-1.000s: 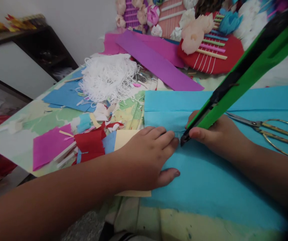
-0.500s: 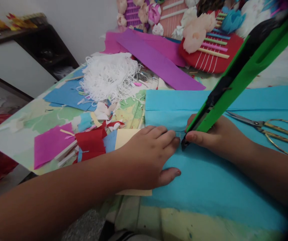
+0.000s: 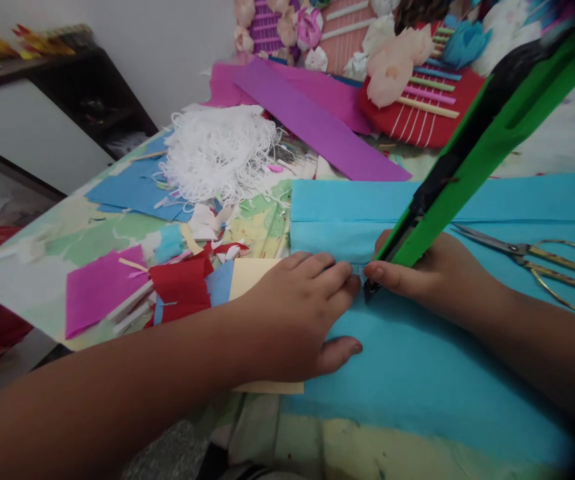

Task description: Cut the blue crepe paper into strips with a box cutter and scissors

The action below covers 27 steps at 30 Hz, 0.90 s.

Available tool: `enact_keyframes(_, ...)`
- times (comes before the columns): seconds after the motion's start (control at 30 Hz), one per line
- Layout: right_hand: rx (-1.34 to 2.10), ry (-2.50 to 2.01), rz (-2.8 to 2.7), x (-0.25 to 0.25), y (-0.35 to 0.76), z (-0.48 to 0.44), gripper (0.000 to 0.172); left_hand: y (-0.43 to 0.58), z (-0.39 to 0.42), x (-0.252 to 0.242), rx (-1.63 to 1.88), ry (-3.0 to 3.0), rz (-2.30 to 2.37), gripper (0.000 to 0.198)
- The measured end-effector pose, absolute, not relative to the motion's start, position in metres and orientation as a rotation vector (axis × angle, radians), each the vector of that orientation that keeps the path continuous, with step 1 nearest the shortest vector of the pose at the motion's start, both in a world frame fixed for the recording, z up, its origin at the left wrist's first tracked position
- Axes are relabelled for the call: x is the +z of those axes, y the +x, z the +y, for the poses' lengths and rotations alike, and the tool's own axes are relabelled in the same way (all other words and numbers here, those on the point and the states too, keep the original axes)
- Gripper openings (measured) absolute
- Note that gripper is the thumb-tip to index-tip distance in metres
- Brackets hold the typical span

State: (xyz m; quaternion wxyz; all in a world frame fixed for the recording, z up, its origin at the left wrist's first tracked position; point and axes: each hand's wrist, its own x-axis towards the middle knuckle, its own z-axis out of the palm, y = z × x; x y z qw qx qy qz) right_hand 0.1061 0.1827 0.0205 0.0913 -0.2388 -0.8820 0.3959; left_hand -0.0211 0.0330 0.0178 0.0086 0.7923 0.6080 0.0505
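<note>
My right hand (image 3: 432,277) is closed around the lower end of a green and black utility knife (image 3: 472,167), which leans up to the right. Its dark tip meets a large sheet of cyan paper (image 3: 417,360). Just left of the tip, my left hand (image 3: 310,317) lies palm down with fingers stretched, pressing on the cyan paper and on a cream sheet (image 3: 270,387) beside it. A thin clear strip (image 3: 358,269) shows between the two hands; I cannot tell what it is. Scissors with gold handles (image 3: 527,252) lie half open on the cyan paper beyond my right wrist.
Tangled white yarn (image 3: 222,153), purple paper strips (image 3: 322,120), blue sheets (image 3: 135,190), a red piece (image 3: 182,290) and a magenta piece (image 3: 102,287) cover the table's left and far side. Decorated craft pieces (image 3: 417,110) stand at the back. A dark shelf (image 3: 97,93) is at left.
Hardly anything differs. My right thumb has slid slightly left along the knife's lower end, and the knife has shifted a little to the right. My left hand stays in place.
</note>
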Motion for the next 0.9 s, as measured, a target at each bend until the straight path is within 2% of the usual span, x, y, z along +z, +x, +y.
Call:
enact_keyframes(0.37,1.043,-0.733,-2.652,0.0196,0.1072,0.1796,0.04,-0.021,0.033,0.0172,0.19,2.477,1.899,0.06)
enact_keyframes(0.57,0.915,-0.599,-2.622,0.0138,0.1111,0.1794,0.041,-0.0223,0.0335,0.0158,0.231,2.511,1.89,0.058)
enact_keyframes(0.9,0.879,-0.583,-2.666,0.02,0.1087,0.1759,0.038,-0.0217,0.0336,0.0169,0.199,2.497,1.892,0.055)
